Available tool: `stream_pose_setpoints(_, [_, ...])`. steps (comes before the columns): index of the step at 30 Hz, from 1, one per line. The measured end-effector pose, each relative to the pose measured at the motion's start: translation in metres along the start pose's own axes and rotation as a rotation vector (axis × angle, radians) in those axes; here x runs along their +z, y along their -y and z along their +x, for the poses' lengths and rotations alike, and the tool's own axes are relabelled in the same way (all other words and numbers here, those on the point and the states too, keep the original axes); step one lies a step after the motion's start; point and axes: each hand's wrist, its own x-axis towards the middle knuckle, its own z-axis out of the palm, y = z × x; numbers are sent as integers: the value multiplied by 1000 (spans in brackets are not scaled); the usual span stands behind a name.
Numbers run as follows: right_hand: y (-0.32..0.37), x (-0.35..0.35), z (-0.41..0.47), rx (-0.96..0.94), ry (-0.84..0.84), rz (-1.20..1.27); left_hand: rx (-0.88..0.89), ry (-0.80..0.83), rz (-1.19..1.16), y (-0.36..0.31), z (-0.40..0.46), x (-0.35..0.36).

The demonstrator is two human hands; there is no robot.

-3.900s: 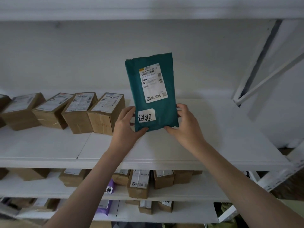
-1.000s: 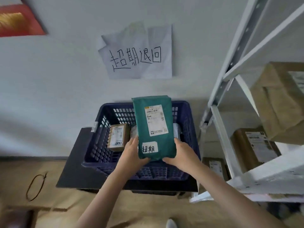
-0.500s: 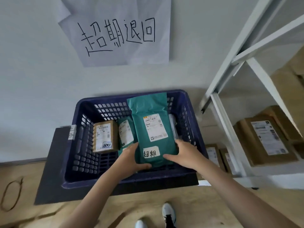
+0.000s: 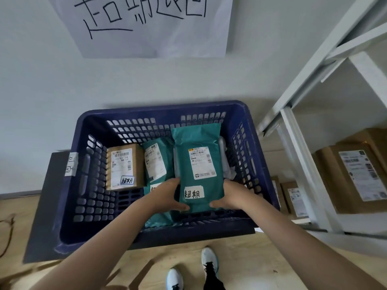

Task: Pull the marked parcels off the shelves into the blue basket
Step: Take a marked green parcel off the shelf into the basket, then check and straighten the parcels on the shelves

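Holding: your left hand (image 4: 167, 194) and right hand (image 4: 232, 195) grip the green parcel (image 4: 198, 166) — inside the blue basket (image 4: 69, 195).
Neighbours: brown box (image 4: 124, 166) — at the basket's left.

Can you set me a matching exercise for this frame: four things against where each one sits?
Things:
1. cardboard box
2. green mailer held in both hands
3. paper sign
4. white shoes

Places:
A. on the wall above the blue basket
B. on the wooden floor, near side of the basket
C. left part of the basket
D. right of centre in the basket

Pairs: 1-C, 2-D, 3-A, 4-B
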Motion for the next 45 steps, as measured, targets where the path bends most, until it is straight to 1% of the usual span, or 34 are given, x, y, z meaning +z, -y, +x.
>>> stream_pose_setpoints(3, [-3,5,10,64,15,-2,-37,35,-10,2,4,2])
stream_pose_setpoints(6, [5,2,-3,108,-61,-43,-59,50,-22,0,-5,-1])
stream_pose_setpoints(10, [8,-4,-28,42,-238,-37,-4,-64,52,-8,-24,-9])
stream_pose_setpoints(14, [10,-7,-62,-28,-481,16,49,-177,30,-20,-44,-16])
stream_pose_setpoints(17, [10,-9,-98,-84,-637,44,98,-262,63,-38,-61,-20])
stream_pose_setpoints(20, [6,-10,-139,-121,-733,151,187,-360,83,-63,-74,-21])
stream_pose_setpoints(24, [-14,-4,-197,-119,-861,251,302,-407,95,-99,-89,-7])
stream_pose_setpoints(30, [-66,17,-283,-102,-952,246,459,-448,122,-168,-126,48])
stream_pose_setpoints(34, [-116,37,-332,-120,-965,254,532,-496,117,-212,-154,98])
stream_pose_setpoints(38, [-175,59,-374,-126,-962,234,512,-517,146,-254,-181,160])
stream_pose_setpoints(42, [-234,72,-419,-130,-1012,224,488,-535,141,-298,-204,222])
stream_pose_setpoints(45, [-272,77,-447,-160,-1016,243,457,-557,123,-334,-214,256])
